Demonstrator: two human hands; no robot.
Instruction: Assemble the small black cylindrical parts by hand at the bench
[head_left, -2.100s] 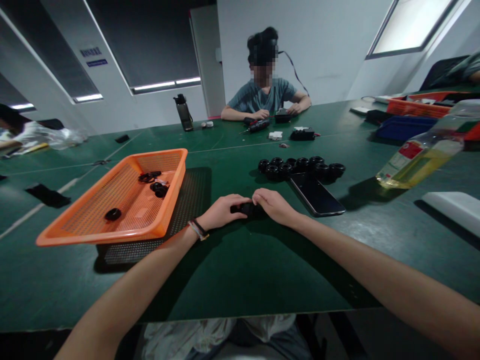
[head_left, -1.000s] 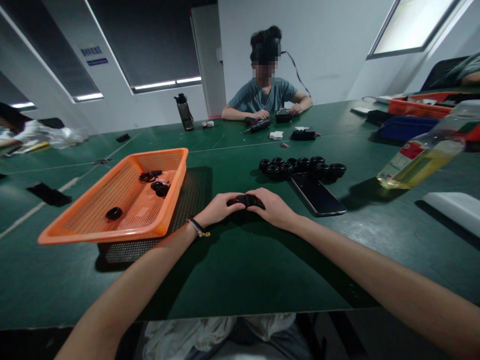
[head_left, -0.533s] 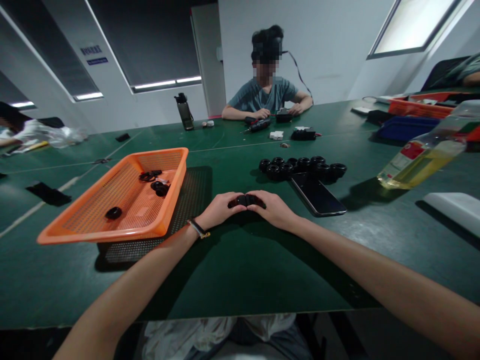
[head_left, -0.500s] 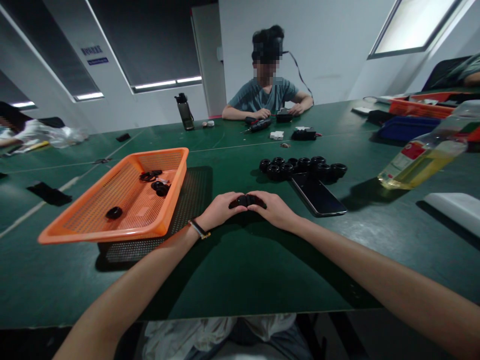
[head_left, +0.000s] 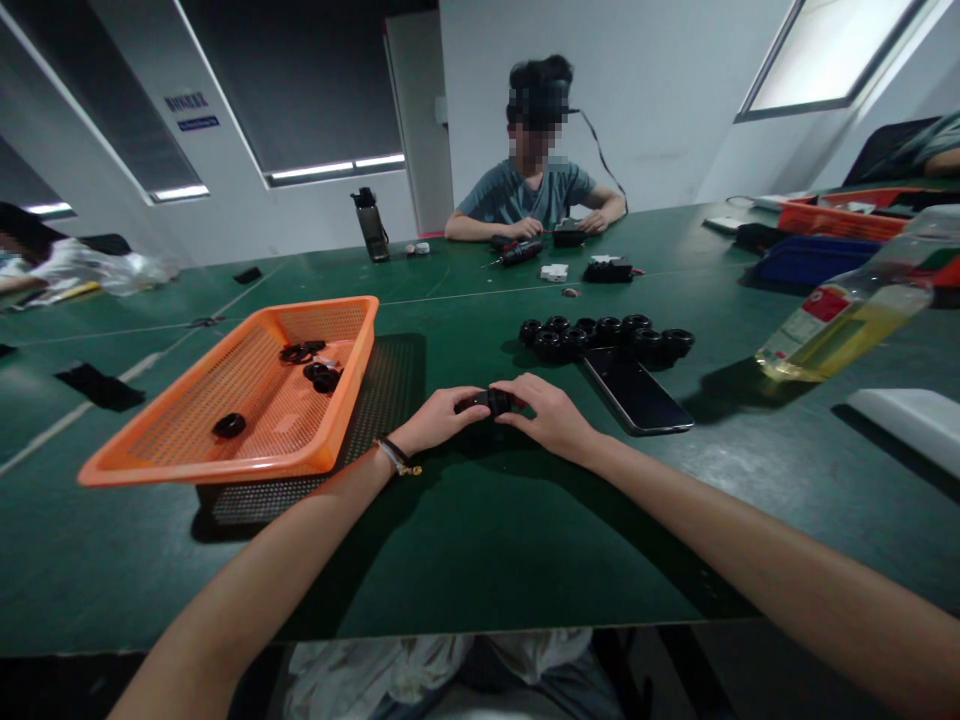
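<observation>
A small black round part (head_left: 493, 401) is gripped between both hands just above the green table (head_left: 480, 540). My left hand (head_left: 435, 420) holds its left side with curled fingers. On its right side my right hand (head_left: 546, 414) pinches it with fingers bent. Beyond them a cluster of several black ring parts (head_left: 606, 336) sits on the table. An orange mesh basket (head_left: 232, 400) to the left holds a few black rings (head_left: 226, 425).
A dark phone (head_left: 634, 390) lies right of my hands. A bottle of yellow liquid (head_left: 847, 315) lies at the right, a white flat object (head_left: 907, 420) beside it. A person sits across the table with tools. Orange and blue trays (head_left: 814, 235) stand far right.
My fingers have shifted slightly around the black part, which now sits a little higher between the fingertips. Nothing else has moved.
</observation>
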